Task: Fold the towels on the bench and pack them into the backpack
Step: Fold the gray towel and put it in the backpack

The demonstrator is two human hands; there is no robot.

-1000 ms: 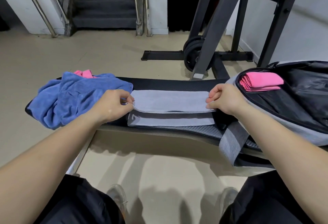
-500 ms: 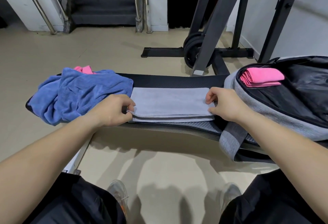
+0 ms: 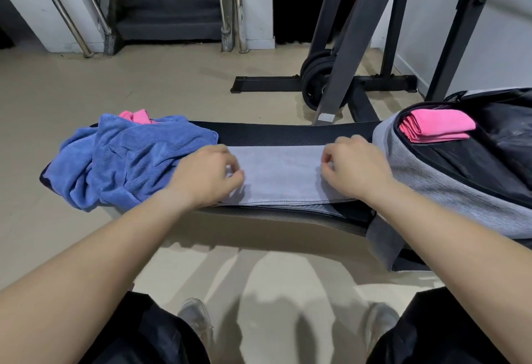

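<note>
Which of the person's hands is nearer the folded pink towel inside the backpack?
The right. The right hand is on the grey towel beside the backpack, just short of the pink towel; the left hand is at its other end, by the blue towel.

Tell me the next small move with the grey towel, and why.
Probably bring the left hand with its end across to the right hand, halving the grey towel. It lies as a long flat strip on the bench, both hands seem to pinch its ends, and it looks longer than the folded pink towel already in the open backpack.
</note>
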